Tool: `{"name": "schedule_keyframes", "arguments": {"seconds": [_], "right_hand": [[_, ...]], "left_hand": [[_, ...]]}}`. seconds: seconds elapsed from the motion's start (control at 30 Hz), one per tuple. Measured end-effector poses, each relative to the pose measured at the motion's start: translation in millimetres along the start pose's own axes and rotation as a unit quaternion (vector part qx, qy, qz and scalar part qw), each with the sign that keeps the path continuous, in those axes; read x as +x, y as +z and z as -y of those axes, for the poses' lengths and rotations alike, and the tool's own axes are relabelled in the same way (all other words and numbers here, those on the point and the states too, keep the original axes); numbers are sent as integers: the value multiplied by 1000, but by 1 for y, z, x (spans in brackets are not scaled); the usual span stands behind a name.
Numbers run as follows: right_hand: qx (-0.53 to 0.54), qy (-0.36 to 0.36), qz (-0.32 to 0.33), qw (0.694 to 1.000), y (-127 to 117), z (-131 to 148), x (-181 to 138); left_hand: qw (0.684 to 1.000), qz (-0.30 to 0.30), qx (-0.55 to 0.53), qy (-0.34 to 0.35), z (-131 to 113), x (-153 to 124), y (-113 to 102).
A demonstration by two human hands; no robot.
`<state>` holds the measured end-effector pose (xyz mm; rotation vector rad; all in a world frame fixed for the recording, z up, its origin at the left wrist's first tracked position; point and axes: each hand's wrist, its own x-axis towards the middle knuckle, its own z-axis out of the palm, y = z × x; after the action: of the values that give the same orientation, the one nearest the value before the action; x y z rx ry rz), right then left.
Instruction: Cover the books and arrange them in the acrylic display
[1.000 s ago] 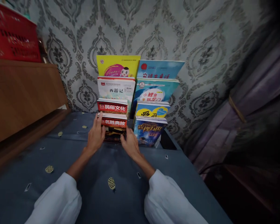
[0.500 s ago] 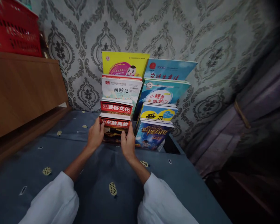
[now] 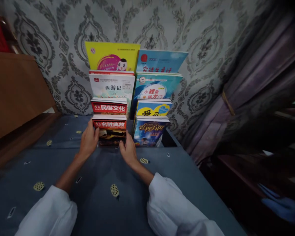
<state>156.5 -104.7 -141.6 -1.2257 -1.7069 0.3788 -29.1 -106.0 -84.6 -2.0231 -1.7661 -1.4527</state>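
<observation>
Two stepped rows of books stand against the patterned wall on a blue cloth-covered table (image 3: pixel 93 183). My left hand (image 3: pixel 88 141) grips the left edge of the front book with the red title band (image 3: pixel 109 129). My right hand (image 3: pixel 127 151) has its fingers curled at that book's lower right corner. Behind it rise another red-banded book (image 3: pixel 108 106), a white book (image 3: pixel 111 87) and a yellow book (image 3: pixel 111 56). Beside my right hand stands a dark blue book (image 3: pixel 147 131), with more blue books (image 3: pixel 159 88) behind it.
A wooden cabinet side (image 3: pixel 13 91) stands at the left. Purple curtains (image 3: pixel 250 88) hang at the right, beside the table's right edge. A dark gap (image 3: pixel 168 141) lies behind the right row. Something blue (image 3: pixel 280 205) lies low at the far right.
The view has swung to the right, so the red crate at the upper left has left the picture. My right hand has slid down to the front book's lower corner. The left hand keeps its grip.
</observation>
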Motion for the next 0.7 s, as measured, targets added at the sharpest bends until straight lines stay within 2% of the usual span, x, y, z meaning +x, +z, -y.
{"name": "schedule_keyframes", "arguments": {"seconds": [0.17,0.33,0.5,0.7], "right_hand": [[-144,45,112,982,-23,16,4],[-207,62,166,962,-36,33,12],[-221,43,177,958,-37,35,13],[-186,37,155,969,-39,32,10]], "left_hand": [[1000,-3,21,20,3,3,0],[998,3,56,11,3,6,-2],[998,3,66,14,0,6,-3],[998,2,53,18,-1,7,-5]]}}
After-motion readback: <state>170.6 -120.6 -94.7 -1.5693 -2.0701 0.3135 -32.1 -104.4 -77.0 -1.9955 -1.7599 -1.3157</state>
